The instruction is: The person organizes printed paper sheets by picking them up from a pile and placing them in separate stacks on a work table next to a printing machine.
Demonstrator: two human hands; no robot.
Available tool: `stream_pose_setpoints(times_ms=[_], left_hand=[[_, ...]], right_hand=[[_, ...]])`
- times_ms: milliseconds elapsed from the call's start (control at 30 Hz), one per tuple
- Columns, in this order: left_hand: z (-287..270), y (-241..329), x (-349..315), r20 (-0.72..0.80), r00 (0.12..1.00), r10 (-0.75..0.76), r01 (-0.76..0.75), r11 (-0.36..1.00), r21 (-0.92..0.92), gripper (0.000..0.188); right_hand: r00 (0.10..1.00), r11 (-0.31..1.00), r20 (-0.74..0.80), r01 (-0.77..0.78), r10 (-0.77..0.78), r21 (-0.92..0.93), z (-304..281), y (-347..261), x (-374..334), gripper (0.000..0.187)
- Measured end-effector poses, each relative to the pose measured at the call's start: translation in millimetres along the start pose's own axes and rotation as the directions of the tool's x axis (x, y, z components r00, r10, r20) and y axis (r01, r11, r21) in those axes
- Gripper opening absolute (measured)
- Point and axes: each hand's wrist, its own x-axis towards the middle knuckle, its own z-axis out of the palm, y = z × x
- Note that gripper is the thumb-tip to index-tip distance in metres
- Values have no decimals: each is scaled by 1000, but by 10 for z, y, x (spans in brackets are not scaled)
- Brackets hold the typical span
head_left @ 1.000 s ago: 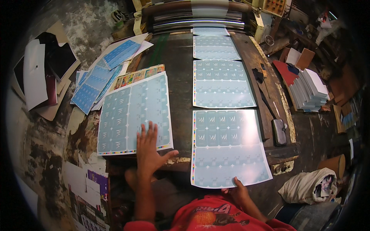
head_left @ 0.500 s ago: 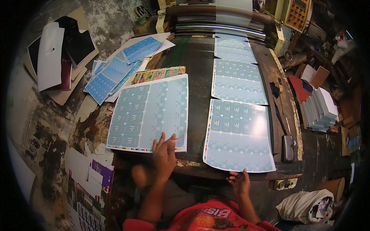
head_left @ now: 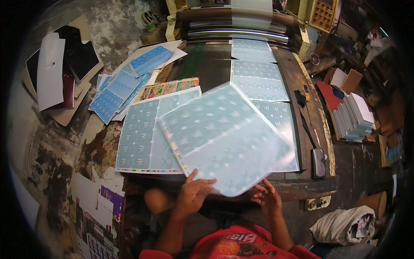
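Note:
A pale blue-green printed sheet with a colour strip down its left edge is lifted over the table, tilted and blurred. My left hand is closed on its near left corner, the thumb by the edge. At the near edge, farther right, my right hand pinches the sheet with bent fingers; part of this grip is hard to make out. Under the lifted sheet's left side lies a similar printed sheet. To the right, another sheet is partly covered, with a further sheet behind it.
Metal rollers span the far end of the dark table. Blue printed sheets lie piled at the left. A small dark box sits at the table's right edge. Beyond it stands a paper stack.
The nearest sheet on the right has been lifted, turned and carried left, uncovering another beneath. My left hand has gone from the left sheet to this one's corner.

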Motion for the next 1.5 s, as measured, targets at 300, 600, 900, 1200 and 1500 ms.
stream_pose_setpoints(times_ms=[300, 600, 900, 1200, 1500], left_hand=[[-149, 17, 158, -143, 979, 145, -74, 908, 413, 52], [-295, -286, 256, -254, 962, 104, 22, 894, 447, 51], [-351, -314, 273, -294, 956, -8, 84, 965, 247, 35], [-133, -319, 358, -515, 825, -232, 232, 971, -66, 26], [-3, -385, 338, -566, 815, 125, 165, 886, 433, 24]], right_hand=[[964, 976, -195, -202, 183, -84, -285, 156, -242, 37], [911, 926, -176, -379, 373, 0, -476, 415, -902, 38], [934, 956, -211, -269, 288, 116, -389, 368, -726, 46], [967, 997, -245, -69, 72, 18, -464, 484, -184, 55], [973, 998, -226, 55, -55, -7, -262, 428, -187, 60]])
